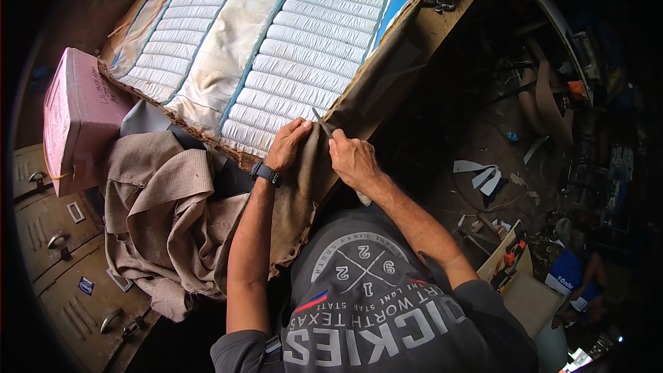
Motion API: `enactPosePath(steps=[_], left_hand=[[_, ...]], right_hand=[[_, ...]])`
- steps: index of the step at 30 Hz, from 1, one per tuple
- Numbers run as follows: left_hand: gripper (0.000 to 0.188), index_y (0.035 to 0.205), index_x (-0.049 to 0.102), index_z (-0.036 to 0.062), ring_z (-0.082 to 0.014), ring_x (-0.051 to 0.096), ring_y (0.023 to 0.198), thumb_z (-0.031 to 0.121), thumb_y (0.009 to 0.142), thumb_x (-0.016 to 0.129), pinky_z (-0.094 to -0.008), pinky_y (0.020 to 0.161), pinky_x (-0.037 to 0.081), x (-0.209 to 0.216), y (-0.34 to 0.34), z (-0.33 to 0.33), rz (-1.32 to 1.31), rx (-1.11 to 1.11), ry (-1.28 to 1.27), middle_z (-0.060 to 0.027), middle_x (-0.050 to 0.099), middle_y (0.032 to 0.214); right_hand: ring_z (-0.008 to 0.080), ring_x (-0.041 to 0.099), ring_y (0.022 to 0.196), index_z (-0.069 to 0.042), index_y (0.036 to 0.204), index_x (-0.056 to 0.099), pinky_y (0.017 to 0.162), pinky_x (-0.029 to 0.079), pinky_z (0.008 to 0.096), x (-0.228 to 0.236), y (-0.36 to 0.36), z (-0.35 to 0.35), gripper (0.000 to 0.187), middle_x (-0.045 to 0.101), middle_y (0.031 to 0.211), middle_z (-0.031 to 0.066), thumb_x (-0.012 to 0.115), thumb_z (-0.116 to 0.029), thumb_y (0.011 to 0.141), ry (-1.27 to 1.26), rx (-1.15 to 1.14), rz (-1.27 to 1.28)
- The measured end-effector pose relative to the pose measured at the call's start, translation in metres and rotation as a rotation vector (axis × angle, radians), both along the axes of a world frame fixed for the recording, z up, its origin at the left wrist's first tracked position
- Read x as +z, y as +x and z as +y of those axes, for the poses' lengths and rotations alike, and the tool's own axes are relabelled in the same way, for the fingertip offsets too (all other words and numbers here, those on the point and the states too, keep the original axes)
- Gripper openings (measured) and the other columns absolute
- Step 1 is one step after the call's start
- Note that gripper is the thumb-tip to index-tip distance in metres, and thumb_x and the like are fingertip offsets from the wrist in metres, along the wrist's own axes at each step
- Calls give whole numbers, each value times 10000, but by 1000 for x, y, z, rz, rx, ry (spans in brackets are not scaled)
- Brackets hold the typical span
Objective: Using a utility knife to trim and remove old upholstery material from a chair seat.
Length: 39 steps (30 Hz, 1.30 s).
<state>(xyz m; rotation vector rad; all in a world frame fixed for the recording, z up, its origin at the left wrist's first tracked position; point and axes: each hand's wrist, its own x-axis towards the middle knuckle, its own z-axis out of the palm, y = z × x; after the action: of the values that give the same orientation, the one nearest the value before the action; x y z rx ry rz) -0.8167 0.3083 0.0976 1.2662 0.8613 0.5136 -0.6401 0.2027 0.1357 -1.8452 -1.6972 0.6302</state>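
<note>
A large upholstered cover [311,38] with white ribbed panels, a stained beige middle strip and blue piping lies across the work table. Brown backing cloth [293,214] hangs from its near right corner toward my lap. My left hand [286,144], with a dark watch on the wrist, is closed on the edge of this cloth at the corner. Just right of it, my right hand [353,162] grips a knife [322,123] with a narrow, dark, pointed blade. The tip points up and left over the cover's edge; the handle is hidden in my fist.
A pink box [86,117] stands left of the cover. Crumpled beige ribbed fabric [162,214] hangs beside it, next to tan metal lockers [69,255]. White offcuts [480,173] and scraps litter the floor at right. The table's wooden edge [449,27] runs along the cover's right side.
</note>
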Motion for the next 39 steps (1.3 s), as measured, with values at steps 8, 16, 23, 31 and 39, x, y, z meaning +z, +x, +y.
enactPosePath(steps=[8, 16, 23, 31, 39], left_hand=[[250, 854, 568, 70, -57, 424, 767, 258, 1019, 574, -237, 720, 374, -5, -7, 4, -136, 108, -154, 61, 489, 820], [257, 917, 631, 69, -94, 540, 810, 305, 999, 573, -269, 783, 447, -16, -11, 7, -182, 256, -424, 20, 603, 883], [256, 930, 631, 87, -87, 537, 803, 329, 1001, 586, -272, 771, 446, -22, -13, 8, -193, 241, -403, 32, 596, 881], [253, 917, 613, 96, -79, 518, 794, 332, 1001, 584, -275, 773, 442, -16, -11, 7, -229, 225, -441, 48, 579, 863], [401, 818, 604, 42, -86, 437, 722, 401, 997, 607, -275, 681, 388, 2, 0, 9, 55, 165, -1, 32, 504, 755]], right_hand=[[455, 662, 631, 0, 903, 501, 583, 531, 540, 3, -8, -28, 185, 633, 633, 237, 510, -151, 1010, -101, 36, 80], [418, 652, 579, -13, 875, 489, 523, 515, 497, 19, -6, -35, 203, 594, 582, 211, 527, -150, 1019, -88, -27, 154], [463, 640, 646, -6, 863, 487, 576, 495, 536, 13, -21, -13, 227, 604, 643, 244, 523, -169, 1016, -114, -39, 157], [492, 669, 724, 28, 899, 518, 675, 537, 574, 6, -29, 12, 184, 647, 707, 295, 515, -132, 989, -126, -37, 170], [504, 649, 739, 20, 901, 488, 632, 509, 563, 1, -30, -21, 186, 640, 717, 288, 529, -136, 993, -184, -107, 365]])
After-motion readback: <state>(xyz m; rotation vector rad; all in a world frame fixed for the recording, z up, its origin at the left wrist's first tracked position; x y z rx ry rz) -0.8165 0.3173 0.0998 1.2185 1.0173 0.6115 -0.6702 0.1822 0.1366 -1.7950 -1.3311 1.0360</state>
